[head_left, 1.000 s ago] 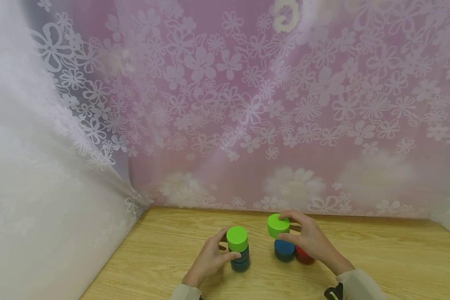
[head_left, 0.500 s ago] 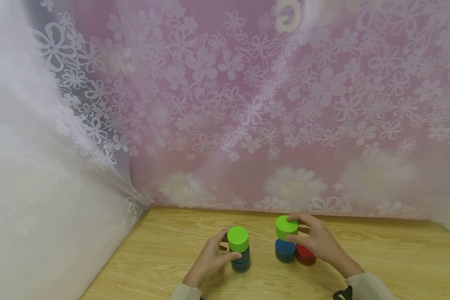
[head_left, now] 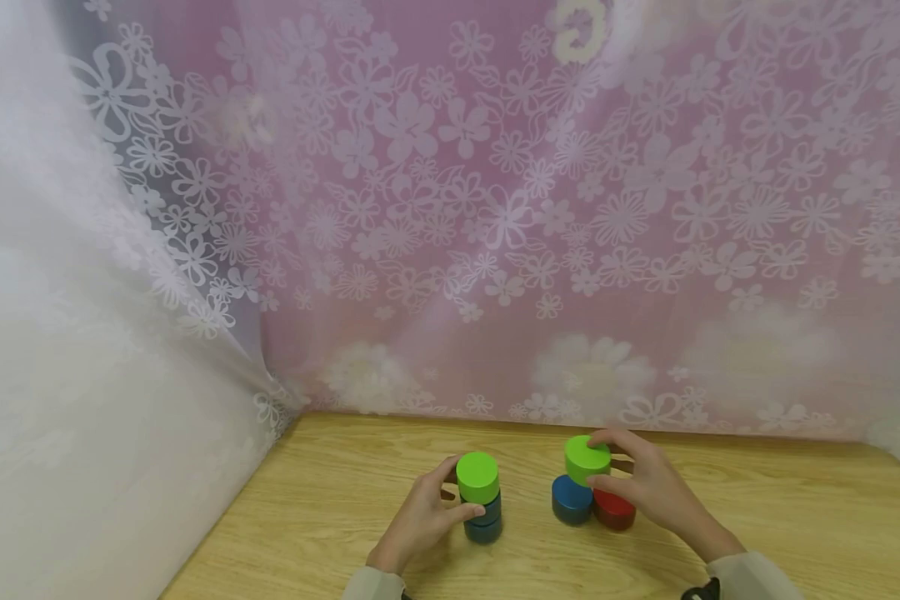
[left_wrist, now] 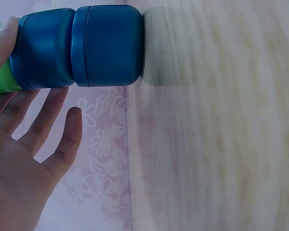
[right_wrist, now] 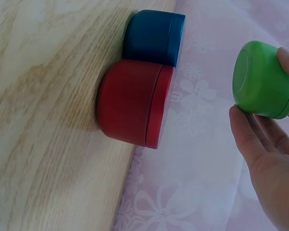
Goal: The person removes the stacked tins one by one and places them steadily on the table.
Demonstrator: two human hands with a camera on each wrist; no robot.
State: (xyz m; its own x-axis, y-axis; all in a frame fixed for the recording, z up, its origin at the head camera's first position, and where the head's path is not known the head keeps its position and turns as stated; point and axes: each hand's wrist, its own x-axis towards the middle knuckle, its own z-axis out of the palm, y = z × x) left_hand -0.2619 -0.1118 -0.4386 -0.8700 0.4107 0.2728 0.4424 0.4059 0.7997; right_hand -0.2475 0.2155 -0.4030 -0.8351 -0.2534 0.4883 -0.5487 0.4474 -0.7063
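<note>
Wood-grain table | left fingers grip green-topped stack | right fingers pinch green tin above red tin

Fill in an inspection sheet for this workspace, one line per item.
Surface: wood-grain tabletop.
Stack: top green canister on upper blue canister, on lower blue canister, which stands on the tabletop.
Loose canisters: blue canister and red canister upright, side by side on the tabletop.
Raised canister: second green canister, off the tabletop and apart from the red and blue pair.
Clutter: nothing seen.
Left hand: holds the upper part of the stack.
Right hand: grips the second green canister.
Cables: nothing seen.
Surroundings: pinkish floral curtain behind; pale sheet at left.
</note>
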